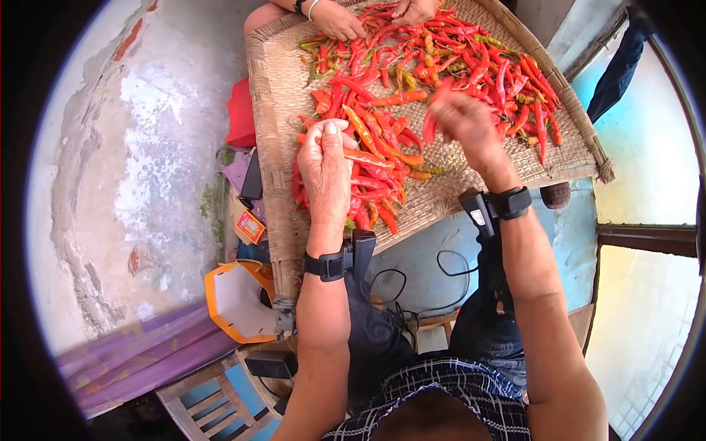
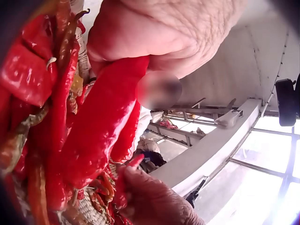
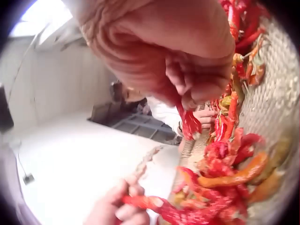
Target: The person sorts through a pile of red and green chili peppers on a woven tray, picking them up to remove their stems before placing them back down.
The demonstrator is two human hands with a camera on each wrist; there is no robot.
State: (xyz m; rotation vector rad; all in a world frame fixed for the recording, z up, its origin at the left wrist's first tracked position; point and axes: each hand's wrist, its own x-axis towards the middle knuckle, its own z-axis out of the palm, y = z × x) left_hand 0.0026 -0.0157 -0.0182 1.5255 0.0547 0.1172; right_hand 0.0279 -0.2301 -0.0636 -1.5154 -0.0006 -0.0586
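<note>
My left hand (image 1: 326, 165) is over the near pile of red chili peppers (image 1: 371, 192) on a woven tray (image 1: 434, 202). It grips a large glossy red chili pepper (image 2: 103, 117), which points down toward the pile in the left wrist view. Off to the right, my right hand (image 1: 467, 125), blurred in the head view, pinches another red chili pepper (image 3: 190, 122) by one end. That hand hovers between the near pile and the larger far pile (image 1: 478, 66). Several peppers are orange or greenish.
Across the tray, another person's two hands (image 1: 338, 20) touch peppers at the far edge. Left of the tray are a red box (image 1: 240, 114) and an orange-edged white carton (image 1: 239, 301). Black cables (image 1: 401, 305) hang below its near edge. A window (image 1: 647, 294) lies to the right.
</note>
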